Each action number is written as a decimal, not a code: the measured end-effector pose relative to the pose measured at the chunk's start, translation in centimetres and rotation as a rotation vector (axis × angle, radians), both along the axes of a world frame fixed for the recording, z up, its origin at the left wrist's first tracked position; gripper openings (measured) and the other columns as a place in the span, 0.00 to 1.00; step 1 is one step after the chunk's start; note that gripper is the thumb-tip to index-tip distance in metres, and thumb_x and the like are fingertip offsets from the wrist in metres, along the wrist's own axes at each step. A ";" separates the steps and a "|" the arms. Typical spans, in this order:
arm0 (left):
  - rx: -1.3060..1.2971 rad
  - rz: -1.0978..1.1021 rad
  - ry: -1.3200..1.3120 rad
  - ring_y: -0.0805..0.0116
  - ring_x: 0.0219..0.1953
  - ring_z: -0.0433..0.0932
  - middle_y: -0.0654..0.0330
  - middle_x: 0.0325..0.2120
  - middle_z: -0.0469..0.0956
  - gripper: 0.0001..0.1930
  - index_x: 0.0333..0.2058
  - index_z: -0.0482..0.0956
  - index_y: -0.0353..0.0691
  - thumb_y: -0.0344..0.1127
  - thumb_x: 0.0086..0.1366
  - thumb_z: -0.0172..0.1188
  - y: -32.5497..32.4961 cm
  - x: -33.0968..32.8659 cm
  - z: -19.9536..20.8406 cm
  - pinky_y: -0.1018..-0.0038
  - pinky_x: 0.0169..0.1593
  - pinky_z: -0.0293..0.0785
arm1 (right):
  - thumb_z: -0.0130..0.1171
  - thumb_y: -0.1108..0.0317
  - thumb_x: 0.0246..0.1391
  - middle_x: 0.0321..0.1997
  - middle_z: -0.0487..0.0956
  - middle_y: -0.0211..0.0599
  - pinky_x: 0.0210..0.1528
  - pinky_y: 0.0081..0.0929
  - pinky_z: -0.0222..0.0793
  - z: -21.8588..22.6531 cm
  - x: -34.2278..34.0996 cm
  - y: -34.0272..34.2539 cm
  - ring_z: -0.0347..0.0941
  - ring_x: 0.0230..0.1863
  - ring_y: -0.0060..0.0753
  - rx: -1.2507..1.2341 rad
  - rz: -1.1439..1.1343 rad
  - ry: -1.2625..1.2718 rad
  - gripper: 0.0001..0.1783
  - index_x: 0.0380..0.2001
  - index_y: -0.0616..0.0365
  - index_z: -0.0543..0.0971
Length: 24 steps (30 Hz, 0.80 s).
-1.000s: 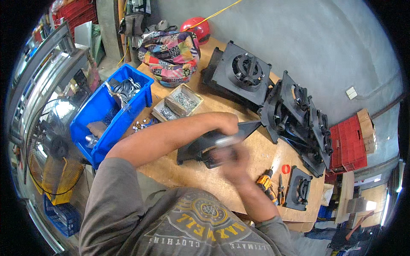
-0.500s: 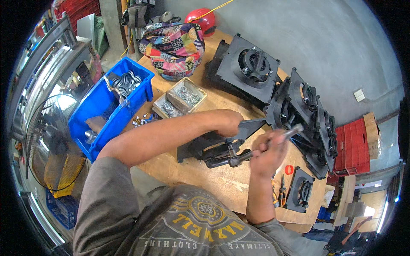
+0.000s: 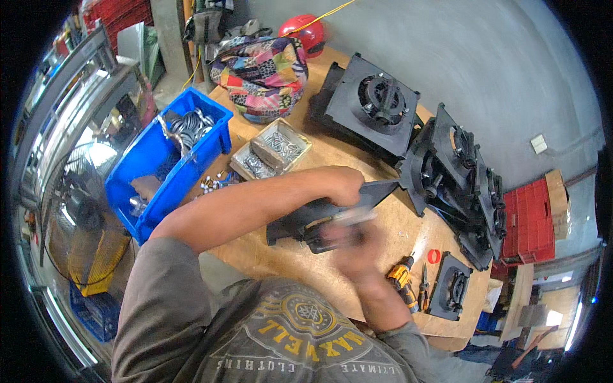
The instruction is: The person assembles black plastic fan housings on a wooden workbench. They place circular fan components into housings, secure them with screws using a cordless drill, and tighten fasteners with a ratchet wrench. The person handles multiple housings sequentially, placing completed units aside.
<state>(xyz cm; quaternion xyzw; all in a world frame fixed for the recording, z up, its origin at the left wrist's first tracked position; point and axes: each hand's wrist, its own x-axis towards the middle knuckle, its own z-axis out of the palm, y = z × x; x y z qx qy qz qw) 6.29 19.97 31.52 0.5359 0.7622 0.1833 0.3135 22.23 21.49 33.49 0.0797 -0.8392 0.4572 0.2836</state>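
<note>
My left arm reaches across the table, and my left hand [image 3: 347,186] is closed on the upper edge of a black square frame [image 3: 287,226], which stands tilted. Its fingertips are mostly hidden. My right hand [image 3: 359,246], smeared by motion, is in front of that frame, closed round a silver metal tool [image 3: 351,218]. The tool shows as a bright streak across the frame's round centre, its exact kind unclear. Whether it touches the frame I cannot tell.
To the left stands a blue bin [image 3: 172,167] with metal rings. Beyond my left arm is a box of screws [image 3: 281,148]. Assembled black units [image 3: 373,112] line the back right. A yellow-black drill [image 3: 402,281], pliers [image 3: 424,288] and a small black frame [image 3: 451,287] lie nearer right.
My right hand has swung left with the silver tool, from the frame's right side to in front of it, uncovering the drill. My left hand stays on the frame.
</note>
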 end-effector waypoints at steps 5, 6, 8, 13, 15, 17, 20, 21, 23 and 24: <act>0.069 0.034 0.010 0.45 0.44 0.80 0.41 0.40 0.80 0.19 0.45 0.78 0.34 0.35 0.54 0.57 -0.7 -0.2 0.1 0.56 0.49 0.74 | 0.69 0.62 0.45 0.29 0.78 0.39 0.31 0.35 0.72 -1.2 0.3 -3.1 0.77 0.30 0.43 0.370 0.231 -0.165 0.14 0.34 0.55 0.78; 0.070 0.049 0.008 0.45 0.44 0.80 0.41 0.40 0.80 0.19 0.45 0.78 0.34 0.35 0.55 0.57 -0.9 0.0 0.2 0.56 0.49 0.74 | 0.69 0.62 0.44 0.27 0.77 0.38 0.30 0.35 0.72 -1.1 0.4 -2.4 0.76 0.28 0.43 0.283 0.178 -0.131 0.15 0.33 0.55 0.78; 0.072 0.063 0.005 0.45 0.45 0.80 0.42 0.40 0.80 0.19 0.45 0.79 0.35 0.35 0.55 0.56 -1.1 0.5 0.7 0.56 0.49 0.74 | 0.70 0.62 0.42 0.23 0.74 0.37 0.28 0.36 0.71 -0.6 0.9 -0.7 0.75 0.26 0.43 0.090 0.031 -0.123 0.16 0.33 0.56 0.77; -0.015 0.016 0.013 0.47 0.44 0.80 0.43 0.40 0.81 0.19 0.45 0.79 0.37 0.35 0.54 0.57 -1.2 1.5 1.9 0.57 0.48 0.75 | 0.47 0.52 0.66 0.15 0.60 0.22 0.12 0.16 0.47 1.3 -0.1 7.6 0.52 0.12 0.14 -1.091 -0.374 0.152 0.14 0.31 0.48 0.67; 0.026 0.049 0.034 0.48 0.43 0.81 0.44 0.39 0.81 0.18 0.44 0.80 0.37 0.35 0.54 0.57 -1.5 2.0 1.9 0.57 0.47 0.76 | 0.49 0.48 0.65 0.15 0.59 0.23 0.11 0.18 0.46 0.9 0.7 8.7 0.50 0.10 0.16 -1.112 -0.354 0.132 0.18 0.30 0.49 0.66; 0.004 0.073 0.025 0.49 0.44 0.81 0.45 0.40 0.81 0.18 0.44 0.80 0.36 0.35 0.54 0.58 -1.5 1.9 1.9 0.57 0.48 0.75 | 0.51 0.46 0.64 0.14 0.58 0.23 0.10 0.19 0.46 0.3 1.4 8.5 0.50 0.10 0.16 -1.080 -0.335 0.180 0.20 0.30 0.50 0.65; -0.013 0.102 0.047 0.48 0.45 0.80 0.43 0.41 0.81 0.19 0.45 0.79 0.35 0.36 0.55 0.58 -1.2 1.1 1.9 0.57 0.49 0.74 | 0.52 0.46 0.63 0.15 0.59 0.25 0.11 0.17 0.47 -0.3 1.2 6.6 0.52 0.11 0.17 -0.960 -0.300 0.259 0.20 0.32 0.50 0.65; -0.024 0.101 0.038 0.46 0.45 0.80 0.43 0.40 0.81 0.19 0.45 0.78 0.35 0.37 0.55 0.58 -1.2 0.9 1.9 0.56 0.49 0.74 | 0.55 0.45 0.61 0.15 0.61 0.27 0.12 0.18 0.49 -0.5 1.5 5.3 0.53 0.12 0.18 -0.878 -0.248 0.279 0.22 0.32 0.52 0.65; -0.024 0.104 0.037 0.45 0.44 0.80 0.41 0.39 0.80 0.20 0.46 0.77 0.35 0.37 0.55 0.58 -1.2 0.7 1.9 0.55 0.49 0.74 | 0.61 0.45 0.57 0.17 0.63 0.31 0.13 0.20 0.53 -0.6 1.7 3.7 0.58 0.14 0.21 -0.749 -0.100 0.299 0.24 0.32 0.54 0.65; -0.012 0.108 0.048 0.45 0.44 0.79 0.41 0.39 0.80 0.20 0.46 0.77 0.35 0.37 0.55 0.58 -1.3 0.7 1.9 0.55 0.49 0.74 | 0.61 0.45 0.57 0.17 0.63 0.30 0.13 0.19 0.53 -0.4 1.6 3.6 0.58 0.14 0.21 -0.765 -0.118 0.291 0.24 0.33 0.54 0.65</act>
